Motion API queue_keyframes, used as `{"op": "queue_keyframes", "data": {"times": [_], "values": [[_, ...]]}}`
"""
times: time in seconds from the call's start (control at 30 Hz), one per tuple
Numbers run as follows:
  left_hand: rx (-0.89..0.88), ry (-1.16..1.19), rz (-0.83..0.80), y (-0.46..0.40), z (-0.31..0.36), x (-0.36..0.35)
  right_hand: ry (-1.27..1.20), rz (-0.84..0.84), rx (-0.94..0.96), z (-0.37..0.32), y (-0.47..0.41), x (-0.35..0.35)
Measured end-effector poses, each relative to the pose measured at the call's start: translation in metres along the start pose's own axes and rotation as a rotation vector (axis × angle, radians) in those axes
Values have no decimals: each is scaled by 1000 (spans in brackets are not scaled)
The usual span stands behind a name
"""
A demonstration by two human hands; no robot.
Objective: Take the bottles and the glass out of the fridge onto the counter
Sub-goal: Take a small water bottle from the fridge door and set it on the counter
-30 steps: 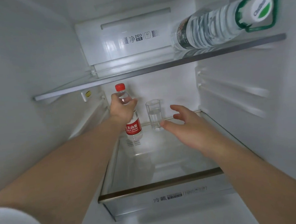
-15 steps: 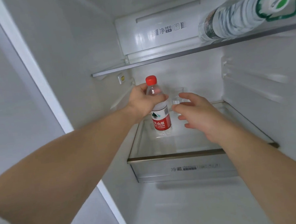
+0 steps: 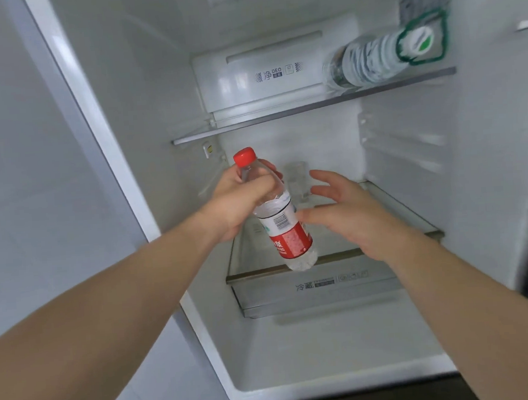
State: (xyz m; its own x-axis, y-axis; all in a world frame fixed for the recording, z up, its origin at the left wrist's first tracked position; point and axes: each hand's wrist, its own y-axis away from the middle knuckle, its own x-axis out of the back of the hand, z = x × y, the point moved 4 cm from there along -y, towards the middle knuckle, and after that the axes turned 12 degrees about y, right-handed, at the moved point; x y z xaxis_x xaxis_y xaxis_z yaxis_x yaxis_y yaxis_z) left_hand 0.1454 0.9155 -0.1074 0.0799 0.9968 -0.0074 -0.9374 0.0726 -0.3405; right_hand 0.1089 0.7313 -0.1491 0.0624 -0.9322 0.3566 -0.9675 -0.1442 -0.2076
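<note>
Your left hand [image 3: 241, 201] grips the red-capped bottle [image 3: 276, 211] by its shoulder, lifted clear of the lower shelf [image 3: 414, 220]. Your right hand [image 3: 348, 215] is spread open near the glass [image 3: 299, 181]; wrap it low and lift it level

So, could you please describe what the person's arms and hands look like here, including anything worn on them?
Both forearms are bare up to the frame edge: no sleeves show in this view. The left hand and right hand wear no gloves, and I can see no rings, watch or wristband. No markings are visible on either arm.
</note>
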Motion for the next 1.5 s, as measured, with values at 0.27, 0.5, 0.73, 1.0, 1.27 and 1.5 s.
{"op": "queue_keyframes", "data": {"times": [0.27,0.5,0.73,1.0,1.27,1.5], "values": [[-3,231,-113,25,20,-12,54,157,-61,-23,61,-3],[8,392,-366,67,39,-46,134,338,-121,-37,137,-7],[134,614,-746,140,59,-121,241,452,-201,-61,242,22],[190,817,-1151,250,128,-216,249,641,-256,-91,391,62],[206,886,-1547,427,207,-312,269,904,-295,-138,613,86],[240,937,-1869,629,278,-388,322,1180,-372,-190,825,75]]}}
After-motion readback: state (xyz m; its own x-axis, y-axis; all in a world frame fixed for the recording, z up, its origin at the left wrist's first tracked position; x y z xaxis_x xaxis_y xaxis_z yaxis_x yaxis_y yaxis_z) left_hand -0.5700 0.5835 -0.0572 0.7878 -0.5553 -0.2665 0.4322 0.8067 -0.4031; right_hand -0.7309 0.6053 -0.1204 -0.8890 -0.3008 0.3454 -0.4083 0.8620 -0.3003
